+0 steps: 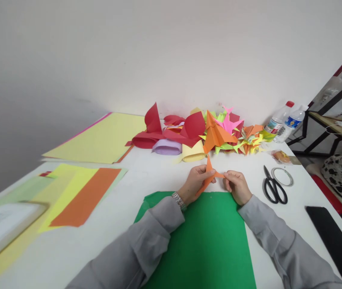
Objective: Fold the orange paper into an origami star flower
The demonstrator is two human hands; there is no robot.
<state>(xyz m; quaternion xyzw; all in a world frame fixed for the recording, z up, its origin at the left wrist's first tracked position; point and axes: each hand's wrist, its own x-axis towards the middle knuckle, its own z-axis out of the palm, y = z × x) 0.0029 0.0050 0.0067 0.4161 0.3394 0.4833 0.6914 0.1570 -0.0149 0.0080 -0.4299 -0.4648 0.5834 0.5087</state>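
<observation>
An orange folded paper piece (208,181) with several pointed arms is held up above the far edge of a green sheet (209,241). My left hand (195,182), with a metal watch at its wrist, is closed round the middle of the piece. The fingers of my right hand (236,185) pinch the tip of the arm that points right. Behind my hands lies a heap of folded paper, with a large orange piece (215,134) and a pink one (228,123) on it.
Black-handled scissors (274,188) and a ring of wire (282,176) lie right of my hands. Two bottles (291,122) stand at the back right. Coloured strips (85,196) and a white box (5,228) are left; a black slab (333,241) lies at the right edge.
</observation>
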